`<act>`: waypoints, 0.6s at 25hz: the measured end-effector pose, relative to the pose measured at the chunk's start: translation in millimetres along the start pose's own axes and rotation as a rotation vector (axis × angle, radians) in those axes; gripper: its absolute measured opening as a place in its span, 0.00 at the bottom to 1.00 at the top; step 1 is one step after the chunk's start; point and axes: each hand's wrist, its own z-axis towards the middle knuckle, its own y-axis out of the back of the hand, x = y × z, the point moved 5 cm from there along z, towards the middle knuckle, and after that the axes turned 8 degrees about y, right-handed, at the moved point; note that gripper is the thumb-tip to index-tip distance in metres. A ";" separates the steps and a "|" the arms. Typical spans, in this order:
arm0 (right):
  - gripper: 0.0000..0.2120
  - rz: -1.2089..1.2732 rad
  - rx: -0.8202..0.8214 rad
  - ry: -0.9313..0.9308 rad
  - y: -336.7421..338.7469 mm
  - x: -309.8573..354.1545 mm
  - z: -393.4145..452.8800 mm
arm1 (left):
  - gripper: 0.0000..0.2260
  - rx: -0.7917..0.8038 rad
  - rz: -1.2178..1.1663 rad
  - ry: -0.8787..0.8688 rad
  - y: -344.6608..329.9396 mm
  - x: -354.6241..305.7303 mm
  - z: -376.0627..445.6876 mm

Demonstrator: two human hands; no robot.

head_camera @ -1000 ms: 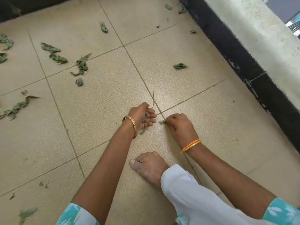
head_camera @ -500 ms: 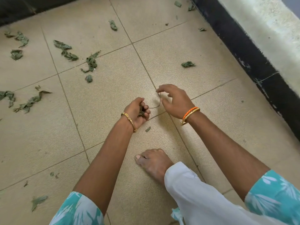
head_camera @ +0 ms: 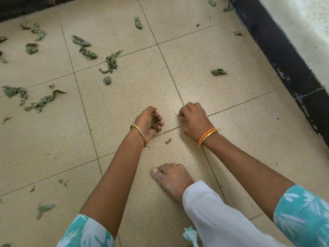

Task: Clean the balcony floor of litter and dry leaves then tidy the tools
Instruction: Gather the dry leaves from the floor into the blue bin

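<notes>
My left hand [head_camera: 148,122] lies palm-up just above the beige tile floor [head_camera: 124,97], its fingers curled round a small clump of dry leaves [head_camera: 154,120]. Close to its right, my right hand [head_camera: 193,118] rests knuckles-up on the floor with curled fingers, pinching a thin dry stem [head_camera: 177,114]; only the stem's tip shows. A small leaf fragment [head_camera: 168,141] lies between my wrists. More dry green leaves are scattered to the left and far side: one cluster [head_camera: 110,62], another [head_camera: 84,47], a long one [head_camera: 42,102], and a single leaf [head_camera: 219,71] to the right.
My bare foot [head_camera: 170,179] and white trouser leg [head_camera: 213,216] stand just behind the hands. A black skirting [head_camera: 284,59] under a pale wall runs along the right side. More leaf bits lie at the near left [head_camera: 44,208] and far corner [head_camera: 227,6].
My right hand has closed into a fist and dropped to the floor beside the left; the thin stem between the hands is now almost hidden. The left hand still holds its leaves.
</notes>
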 end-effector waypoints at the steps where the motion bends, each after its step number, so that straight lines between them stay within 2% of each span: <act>1: 0.03 0.109 -0.013 -0.074 7.0 1.8 1.4 | 0.12 0.006 0.012 -0.010 -0.2 1.5 -1.7; 3: 0.01 0.364 -0.028 -0.234 20.9 9.9 7.8 | 0.13 0.029 0.010 -0.023 -2.1 5.6 -5.6; 5: 0.01 0.520 0.051 -0.326 27.3 29.0 19.0 | 0.16 0.051 -0.049 -0.023 -6.3 10.5 -9.0; 7: 0.02 0.571 0.134 -0.315 29.3 48.4 28.1 | 0.19 0.040 -0.148 -0.046 -9.6 15.2 -10.9; 9: 0.03 0.604 0.091 -0.317 34.5 54.8 31.6 | 0.20 0.005 -0.208 -0.076 -7.5 17.1 -13.5; 11: 0.04 0.595 -0.001 -0.315 35.8 47.3 24.8 | 0.18 -0.060 -0.239 -0.076 4.8 15.4 -14.6; 12: 0.04 0.545 0.034 -0.290 29.6 43.9 17.4 | 0.17 -0.091 -0.250 -0.069 13.0 14.0 -14.4; 15: 0.09 0.285 0.322 -0.055 -12.3 39.7 -14.4 | 0.16 -0.109 -0.279 -0.046 30.2 10.4 -11.7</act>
